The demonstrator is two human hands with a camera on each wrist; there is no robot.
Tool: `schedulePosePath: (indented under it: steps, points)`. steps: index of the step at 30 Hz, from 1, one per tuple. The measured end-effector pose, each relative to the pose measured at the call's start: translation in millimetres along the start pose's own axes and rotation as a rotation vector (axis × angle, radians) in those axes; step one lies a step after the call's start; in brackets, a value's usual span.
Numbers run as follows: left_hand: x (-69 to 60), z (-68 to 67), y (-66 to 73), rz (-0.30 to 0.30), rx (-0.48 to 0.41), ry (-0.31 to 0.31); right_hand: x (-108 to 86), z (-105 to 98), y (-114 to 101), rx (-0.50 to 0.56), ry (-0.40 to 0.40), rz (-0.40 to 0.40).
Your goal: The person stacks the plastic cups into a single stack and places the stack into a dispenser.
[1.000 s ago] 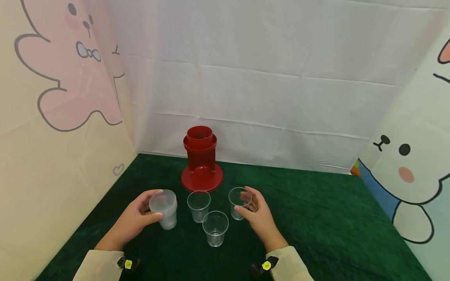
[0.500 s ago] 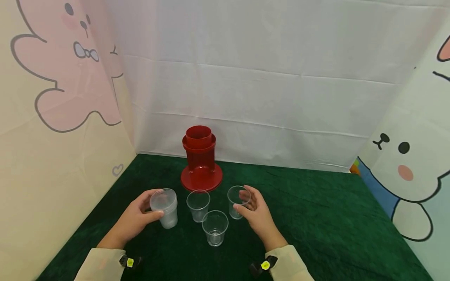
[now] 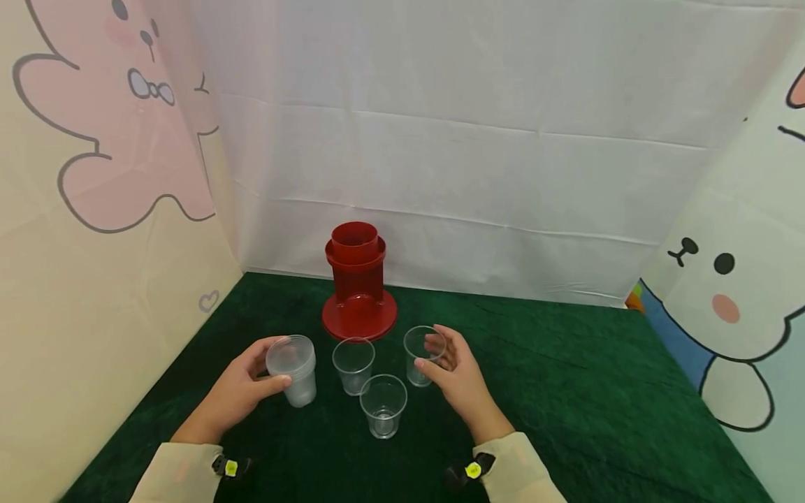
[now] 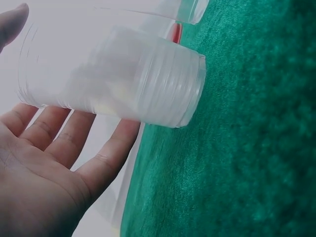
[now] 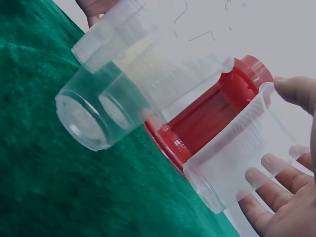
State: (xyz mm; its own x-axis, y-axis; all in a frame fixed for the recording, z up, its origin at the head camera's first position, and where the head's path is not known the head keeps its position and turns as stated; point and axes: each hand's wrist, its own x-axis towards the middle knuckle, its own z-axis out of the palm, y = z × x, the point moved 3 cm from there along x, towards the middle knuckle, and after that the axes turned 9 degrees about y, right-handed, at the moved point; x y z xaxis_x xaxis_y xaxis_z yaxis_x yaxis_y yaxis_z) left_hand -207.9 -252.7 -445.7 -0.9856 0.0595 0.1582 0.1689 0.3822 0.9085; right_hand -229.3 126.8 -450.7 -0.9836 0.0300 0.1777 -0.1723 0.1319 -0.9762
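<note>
On the left, my left hand (image 3: 248, 381) holds a stack of nested clear plastic cups (image 3: 292, 370), thumb on the near side and fingers behind. In the left wrist view the stack (image 4: 168, 81) lies between the thumb and the fingers. My right hand (image 3: 460, 374) grips one clear plastic cup (image 3: 418, 370) near its rim, the fingers round its far right side. The right wrist view shows this cup (image 5: 242, 153) against the fingertips and thumb. Between the hands two single cups stand upright, a farther cup (image 3: 353, 374) and a nearer cup (image 3: 383, 412).
Behind the cups stands a red cylindrical holder (image 3: 358, 279) on a round base, its top an open ring. Dark green cloth (image 3: 566, 391) covers the table. A white curtain (image 3: 478, 181) closes off the back, with cartoon-printed sheets (image 3: 126, 293) at the sides.
My right hand has shifted slightly away from me with its cup. The left hand still holds the stack in about the same place. Both middle cups have stayed put.
</note>
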Motion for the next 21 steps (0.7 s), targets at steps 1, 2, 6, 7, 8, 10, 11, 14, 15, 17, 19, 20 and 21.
schedulePosePath:
  steps: [1,2,6,7,8,10,11,14,15,17,19,20,21]
  points:
    - [0.2,0.0,-0.2,0.001,-0.003,-0.002,1.1,-2,-2,0.001,0.001,-0.005]
    - [0.4,-0.1,-0.4,0.002,-0.006,-0.004,2.4,-4,-3,0.005,0.003,-0.007]
    - [0.7,-0.2,-0.4,0.013,-0.013,-0.007,8.4,-14,-11,0.023,0.009,-0.022]
    - [0.7,-0.2,-0.4,0.017,-0.012,-0.006,9.9,-16,-13,0.025,0.007,-0.026]
    - [0.6,-0.3,-0.3,0.02,-0.009,-0.004,11.2,-18,-16,0.028,0.003,-0.029]
    - [0.4,-0.5,-0.1,0.024,-0.002,0.001,13.7,-20,-22,0.022,-0.011,-0.038]
    - [0.3,-0.7,-0.1,0.025,0.002,0.004,15.1,-21,-24,0.017,-0.018,-0.042]
    - [0.3,-1.1,0.0,0.026,0.006,0.009,18.6,-22,-31,0.001,-0.038,-0.057]
    - [0.3,-1.1,0.0,0.026,0.008,0.008,19.5,-23,-34,-0.003,-0.042,-0.062]
    - [0.3,-1.0,0.0,0.026,0.01,0.007,20.7,-23,-38,-0.009,-0.052,-0.069]
    - [0.3,-0.7,0.1,0.027,0.012,0.004,21.3,-24,-42,-0.012,-0.063,-0.075]
    - [0.3,-0.5,0.2,0.027,0.013,0.004,21.5,-23,-44,-0.013,-0.069,-0.077]
    - [0.3,-0.3,0.4,0.027,0.014,0.005,21.6,-23,-47,-0.013,-0.076,-0.079]
